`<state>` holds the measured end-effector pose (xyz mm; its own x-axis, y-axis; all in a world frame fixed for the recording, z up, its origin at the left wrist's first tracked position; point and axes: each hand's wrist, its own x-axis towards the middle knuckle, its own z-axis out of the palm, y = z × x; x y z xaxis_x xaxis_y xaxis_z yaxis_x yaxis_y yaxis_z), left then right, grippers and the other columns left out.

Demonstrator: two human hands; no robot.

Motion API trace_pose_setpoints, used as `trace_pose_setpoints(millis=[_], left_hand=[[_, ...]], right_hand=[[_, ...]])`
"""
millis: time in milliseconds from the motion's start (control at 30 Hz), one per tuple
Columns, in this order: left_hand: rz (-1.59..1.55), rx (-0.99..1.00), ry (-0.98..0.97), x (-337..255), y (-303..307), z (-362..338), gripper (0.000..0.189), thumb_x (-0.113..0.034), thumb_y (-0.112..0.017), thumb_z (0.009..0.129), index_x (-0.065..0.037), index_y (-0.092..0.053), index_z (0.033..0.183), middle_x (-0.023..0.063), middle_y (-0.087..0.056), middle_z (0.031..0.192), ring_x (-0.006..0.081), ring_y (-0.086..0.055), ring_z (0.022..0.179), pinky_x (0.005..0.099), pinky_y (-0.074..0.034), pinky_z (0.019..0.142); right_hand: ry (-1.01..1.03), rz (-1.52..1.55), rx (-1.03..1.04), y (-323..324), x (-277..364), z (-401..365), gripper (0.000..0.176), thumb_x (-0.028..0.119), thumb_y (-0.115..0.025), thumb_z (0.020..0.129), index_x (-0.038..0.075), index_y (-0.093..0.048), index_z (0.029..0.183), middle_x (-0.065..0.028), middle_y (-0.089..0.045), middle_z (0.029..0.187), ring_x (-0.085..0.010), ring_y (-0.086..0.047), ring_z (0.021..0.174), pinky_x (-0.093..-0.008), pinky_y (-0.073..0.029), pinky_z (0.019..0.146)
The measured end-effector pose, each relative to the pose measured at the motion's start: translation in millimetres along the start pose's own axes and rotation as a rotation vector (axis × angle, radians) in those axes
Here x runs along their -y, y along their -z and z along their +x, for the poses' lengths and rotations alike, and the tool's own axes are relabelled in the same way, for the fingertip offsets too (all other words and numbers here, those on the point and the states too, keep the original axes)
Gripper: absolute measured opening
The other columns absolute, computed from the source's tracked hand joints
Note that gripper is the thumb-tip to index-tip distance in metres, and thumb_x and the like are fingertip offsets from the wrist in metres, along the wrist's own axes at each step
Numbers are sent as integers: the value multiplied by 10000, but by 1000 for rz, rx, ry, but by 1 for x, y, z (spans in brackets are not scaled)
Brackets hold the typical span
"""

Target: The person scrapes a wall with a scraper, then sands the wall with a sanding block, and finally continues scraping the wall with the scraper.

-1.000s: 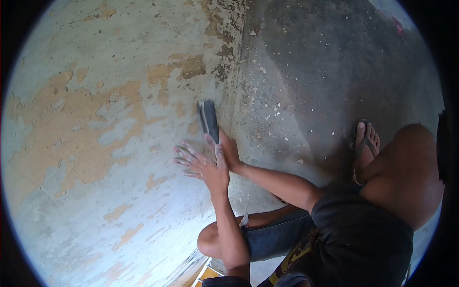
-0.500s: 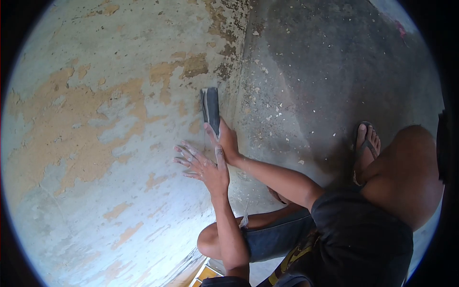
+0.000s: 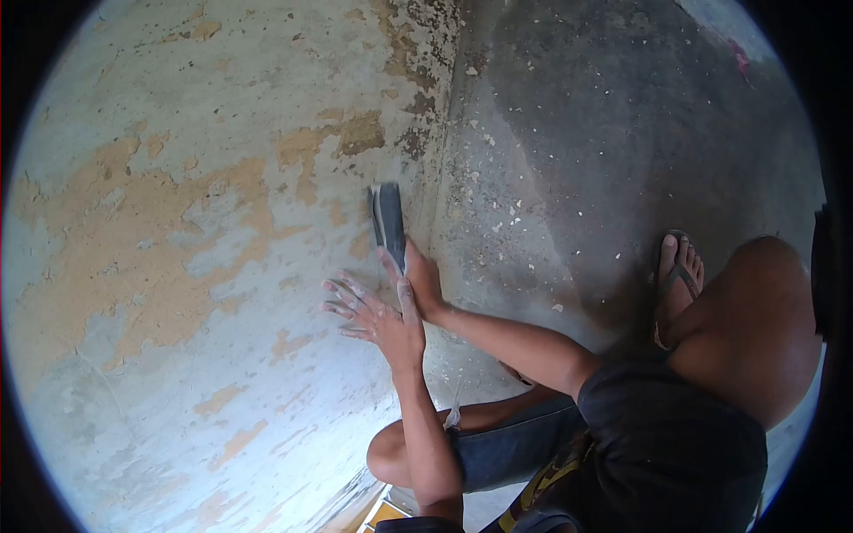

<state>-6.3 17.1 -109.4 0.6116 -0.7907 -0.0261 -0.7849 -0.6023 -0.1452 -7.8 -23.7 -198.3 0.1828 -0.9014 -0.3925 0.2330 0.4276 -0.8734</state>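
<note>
Near centre in the head view, my R hand (image 3: 425, 282) has its grip closed on the lower end of a dark folded pad (image 3: 389, 218), which points toward 12 o'clock over the patchy wall (image 3: 169, 258). My L hand (image 3: 384, 322) is at approx. 8 o'clock of the R, grip wide, fingers spread, thumb by the R. Floor (image 3: 613, 133) w/ pale flakes at 1–2 o'clock; sandalled foot (image 3: 680, 269) at 3.

Dark block (image 3: 388, 218) (right hand (image 3: 426, 282) too) now nearer left hand (image 3: 388, 327); tilted slightly more.
</note>
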Motion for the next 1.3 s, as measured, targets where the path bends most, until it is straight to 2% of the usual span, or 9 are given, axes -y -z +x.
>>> trace_pose_setpoints(millis=[67,200,267,400,600,700,967,1133,1300], left_hand=[[8,-10,-2,-2,-4,3,944,-559,-543,907,-125,-25,1566,168,106,1617,463,160,1448,738,6,1065],[0,-17,27,-8,-4,3,936,-567,-533,912,-121,-32,1566,159,105,1619,455,157,1451,736,17,1066],[-7,-8,31,-7,0,0,935,-563,-535,911,-121,-35,1566,162,103,1619,460,156,1449,736,15,1065],[-15,5,11,-1,2,0,935,-555,-541,910,-122,-34,1566,167,100,1618,466,159,1447,735,18,1065],[-8,-17,26,-9,-4,3,934,-571,-528,914,-121,-33,1566,157,101,1621,450,162,1452,730,32,1066],[-14,-11,15,-7,0,1,933,-563,-538,910,-124,-41,1566,160,96,1621,461,163,1448,732,29,1066],[-7,7,14,-12,1,3,924,-579,-496,925,-111,-20,1564,186,100,1613,471,170,1442,721,58,1070],[-40,13,19,-5,2,0,934,-584,-501,922,-110,-16,1564,187,102,1613,471,173,1441,725,60,1067],[-32,16,19,-7,0,2,926,-554,-518,924,-112,-16,1564,183,106,1613,469,179,1440,725,61,1066]], right_hand=[[-77,-22,86,-5,-17,-26,402,446,-573,936,52,-533,1004,-194,-649,729,-416,-646,697,-487,-490,616],[-24,-138,81,-9,-28,-45,386,445,-570,937,70,-545,1026,-196,-651,737,-416,-646,706,-487,-491,627],[-114,59,99,2,-2,-18,388,439,-568,940,61,-542,1020,-195,-652,734,-417,-651,718,-493,-495,631],[-15,69,-3,2,10,7,351,422,-575,948,96,-554,1074,-181,-659,807,-412,-645,729,-455,-495,622],[41,-26,83,-15,-41,-49,361,416,-553,951,60,-520,999,-204,-635,706,-417,-649,700,-513,-491,604],[-12,48,85,-1,-3,-19,362,417,-558,948,61,-510,984,-210,-627,681,-422,-646,688,-513,-488,597],[-71,-80,131,-10,-21,-38,379,427,-561,947,59,-540,1035,-199,-653,729,-421,-654,724,-517,-491,614],[5,57,-59,0,7,14,387,444,-559,941,68,-540,1029,-211,-656,749,-443,-645,741,-520,-495,644],[-34,-52,53,2,-17,-35,359,431,-560,941,82,-541,1024,-210,-651,749,-437,-641,723,-510,-493,631]])
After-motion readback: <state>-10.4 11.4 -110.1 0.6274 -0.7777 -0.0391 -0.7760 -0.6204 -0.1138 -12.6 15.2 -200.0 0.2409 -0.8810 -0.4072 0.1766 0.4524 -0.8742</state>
